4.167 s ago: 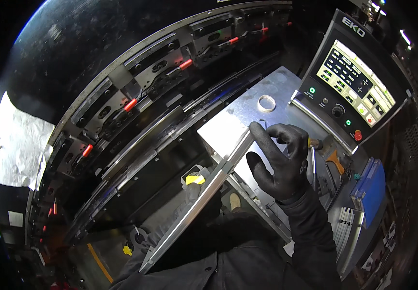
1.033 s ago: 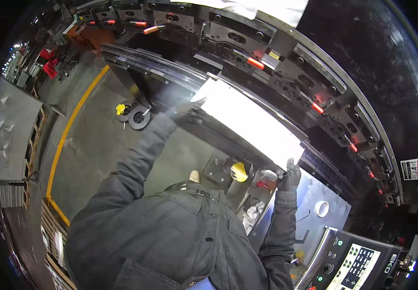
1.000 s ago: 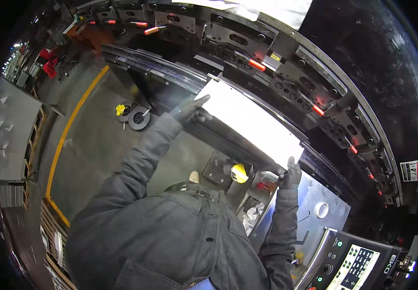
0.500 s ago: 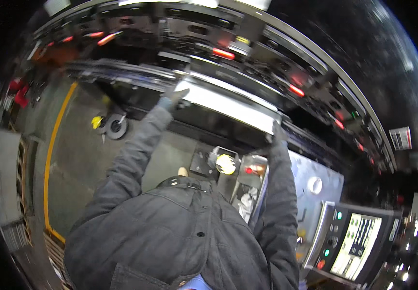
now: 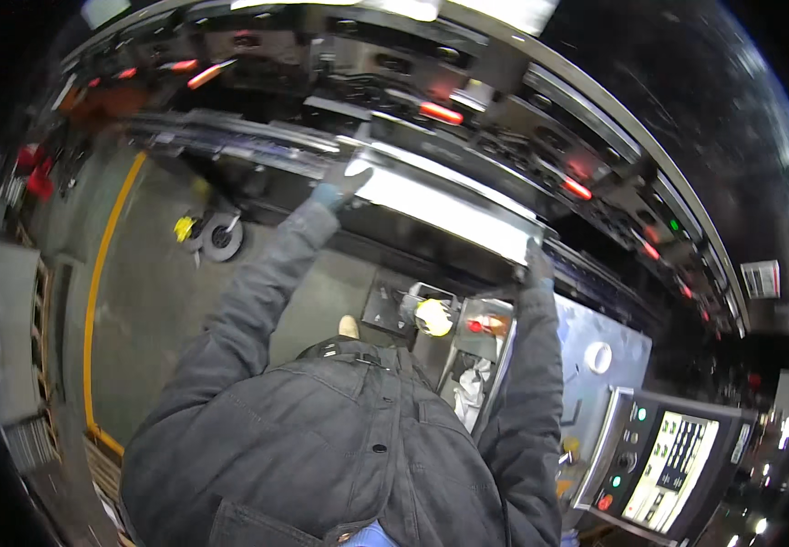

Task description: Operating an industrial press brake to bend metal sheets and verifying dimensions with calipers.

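Observation:
A bright, flat metal sheet lies lengthwise along the bed of a large bending machine. My left hand, in a dark glove, grips the sheet's left end, with the thumb over its face. At the opposite end my right hand, also gloved, closes on the sheet's right edge. The fingers beneath the sheet are hidden. Just beyond the sheet runs the machine's dark tooling, with red lights above it. Both hands are slightly blurred.
Below the right forearm stands an open tray with crumpled white material and a red item. A yellow item sits beside it. At right are a grey-blue table and a lit control panel. A grey ring-shaped roll rests on the floor at left.
The view has shifted slightly, so the machine, sheet and both hands appear a little further right and lower. Both hands keep their hold on the sheet.

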The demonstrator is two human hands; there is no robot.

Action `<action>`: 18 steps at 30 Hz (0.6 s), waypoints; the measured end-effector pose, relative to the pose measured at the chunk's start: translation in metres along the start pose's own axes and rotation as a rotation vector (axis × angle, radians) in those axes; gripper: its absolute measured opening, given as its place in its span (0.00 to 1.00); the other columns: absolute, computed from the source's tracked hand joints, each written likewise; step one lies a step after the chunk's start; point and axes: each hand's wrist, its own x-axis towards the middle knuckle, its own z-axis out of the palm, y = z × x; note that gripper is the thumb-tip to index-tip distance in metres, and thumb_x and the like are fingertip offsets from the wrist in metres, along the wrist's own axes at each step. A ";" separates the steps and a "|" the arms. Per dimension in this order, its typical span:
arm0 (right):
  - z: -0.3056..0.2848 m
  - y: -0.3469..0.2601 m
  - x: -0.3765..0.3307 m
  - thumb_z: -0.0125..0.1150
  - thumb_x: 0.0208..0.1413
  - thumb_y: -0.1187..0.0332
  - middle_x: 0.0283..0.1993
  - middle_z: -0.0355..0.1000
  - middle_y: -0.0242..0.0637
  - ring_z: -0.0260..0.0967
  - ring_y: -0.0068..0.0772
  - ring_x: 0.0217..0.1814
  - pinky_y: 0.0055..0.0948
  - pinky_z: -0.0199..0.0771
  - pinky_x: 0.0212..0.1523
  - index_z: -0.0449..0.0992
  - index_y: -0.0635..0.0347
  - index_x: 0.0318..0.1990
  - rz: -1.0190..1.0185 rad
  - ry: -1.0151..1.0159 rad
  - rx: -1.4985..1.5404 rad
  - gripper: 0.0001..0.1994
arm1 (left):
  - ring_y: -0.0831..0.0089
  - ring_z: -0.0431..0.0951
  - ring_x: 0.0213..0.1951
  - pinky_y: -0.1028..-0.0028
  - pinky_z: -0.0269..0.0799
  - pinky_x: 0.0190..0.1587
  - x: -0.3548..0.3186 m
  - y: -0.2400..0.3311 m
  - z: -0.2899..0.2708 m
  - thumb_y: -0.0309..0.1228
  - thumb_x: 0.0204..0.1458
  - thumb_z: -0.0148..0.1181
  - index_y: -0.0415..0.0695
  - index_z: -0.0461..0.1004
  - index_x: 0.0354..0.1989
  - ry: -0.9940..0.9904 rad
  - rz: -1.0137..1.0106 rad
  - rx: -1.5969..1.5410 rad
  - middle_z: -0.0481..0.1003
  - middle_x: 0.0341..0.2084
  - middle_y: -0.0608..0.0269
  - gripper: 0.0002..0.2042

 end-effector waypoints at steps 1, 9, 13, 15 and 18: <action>-0.004 0.002 -0.003 0.54 0.48 0.52 0.27 0.64 0.36 0.58 0.25 0.24 0.21 0.59 0.24 0.71 0.66 0.33 0.006 -0.001 0.024 0.21 | 0.78 0.64 0.07 0.79 0.60 0.08 -0.015 0.046 -0.005 0.41 0.46 0.56 0.32 0.67 0.35 -0.123 -0.160 -0.179 0.67 0.15 0.63 0.21; 0.008 -0.028 -0.026 0.55 0.50 0.55 0.24 0.61 0.31 0.50 0.18 0.12 0.17 0.48 0.10 0.67 0.62 0.31 0.021 0.023 0.204 0.17 | 0.76 0.66 0.08 0.79 0.62 0.10 -0.035 0.091 -0.025 0.42 0.46 0.54 0.31 0.67 0.36 -0.246 -0.361 -0.272 0.67 0.16 0.63 0.21; 0.003 -0.023 -0.022 0.55 0.51 0.56 0.24 0.60 0.30 0.47 0.16 0.07 0.15 0.44 0.05 0.66 0.60 0.30 0.041 0.068 0.279 0.15 | 0.76 0.66 0.08 0.79 0.61 0.09 -0.037 0.087 -0.025 0.41 0.46 0.53 0.31 0.67 0.36 -0.254 -0.369 -0.302 0.67 0.16 0.63 0.21; -0.012 0.012 0.006 0.55 0.51 0.56 0.22 0.58 0.30 0.49 0.18 0.09 0.17 0.47 0.06 0.65 0.58 0.25 -0.029 0.092 0.225 0.15 | 0.75 0.66 0.08 0.79 0.62 0.09 -0.037 0.088 -0.020 0.41 0.46 0.53 0.31 0.67 0.36 -0.257 -0.346 -0.297 0.67 0.16 0.63 0.20; -0.014 0.031 0.027 0.55 0.50 0.56 0.20 0.57 0.30 0.51 0.20 0.10 0.18 0.50 0.07 0.64 0.57 0.21 -0.101 0.102 0.173 0.16 | 0.75 0.66 0.08 0.79 0.62 0.09 -0.031 0.086 -0.018 0.41 0.46 0.53 0.32 0.67 0.36 -0.247 -0.325 -0.288 0.67 0.16 0.63 0.20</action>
